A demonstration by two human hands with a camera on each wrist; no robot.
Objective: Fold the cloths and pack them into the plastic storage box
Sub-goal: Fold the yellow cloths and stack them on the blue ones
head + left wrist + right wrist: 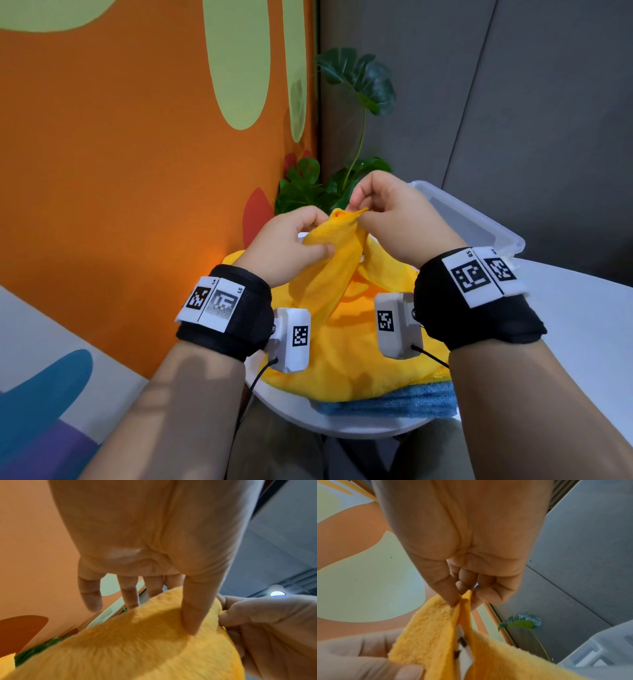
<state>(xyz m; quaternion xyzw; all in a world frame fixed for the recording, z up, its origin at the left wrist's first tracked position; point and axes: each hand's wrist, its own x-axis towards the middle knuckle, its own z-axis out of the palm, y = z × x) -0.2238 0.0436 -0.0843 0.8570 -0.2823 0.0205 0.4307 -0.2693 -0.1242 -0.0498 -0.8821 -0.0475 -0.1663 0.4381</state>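
A yellow cloth (346,329) is lifted off the round white table (342,418), with its lower part still lying there. My right hand (387,212) pinches its top corner (465,597) between thumb and fingers. Just below, my left hand (291,240) grips the cloth's edge, thumb pressed on the fabric (190,622). Under the yellow cloth lies a blue cloth (394,401) near the table's front edge. The clear plastic storage box (479,226) stands behind my right hand, mostly hidden by it.
An orange wall (120,188) with green shapes stands close on the left. A leafy plant (342,171) is in the corner behind the table. Grey panels (513,102) close off the right. A cable (253,383) hangs from each wrist camera.
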